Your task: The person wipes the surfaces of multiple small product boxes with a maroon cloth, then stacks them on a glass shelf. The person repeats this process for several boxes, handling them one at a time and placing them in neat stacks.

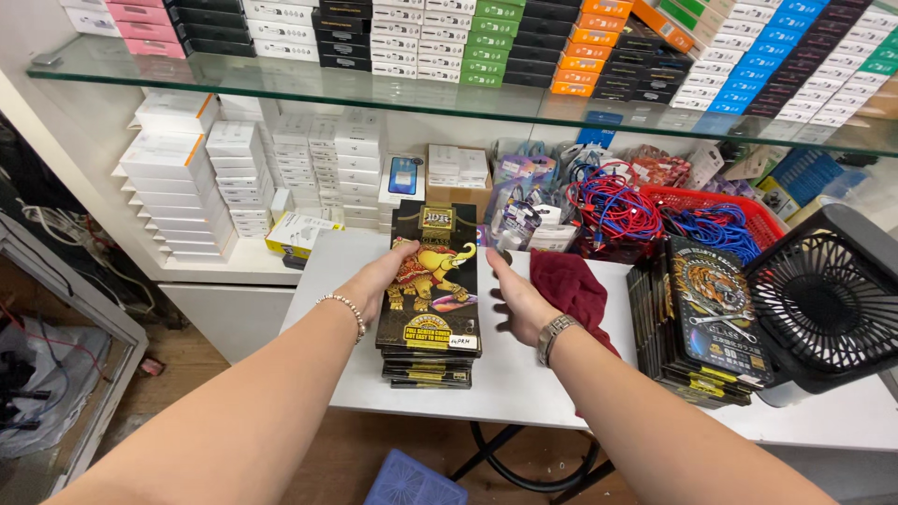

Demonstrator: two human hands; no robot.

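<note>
White table (524,374), both hands' fingers spread wide against a stack of black packets (432,309): left hand (379,279), right hand (517,301).

The left hand (379,279) and right hand (517,301) are flanking a stack of black flat packs (432,290) with a gold elephant on top, sitting on the white bench (524,374); the left is touching its edge, the right is open just beside it. A dark red cloth (572,285) is lying under the right wrist, with a second stack of tiger packs (706,323) and a black fan (828,299) sitting further right
</note>
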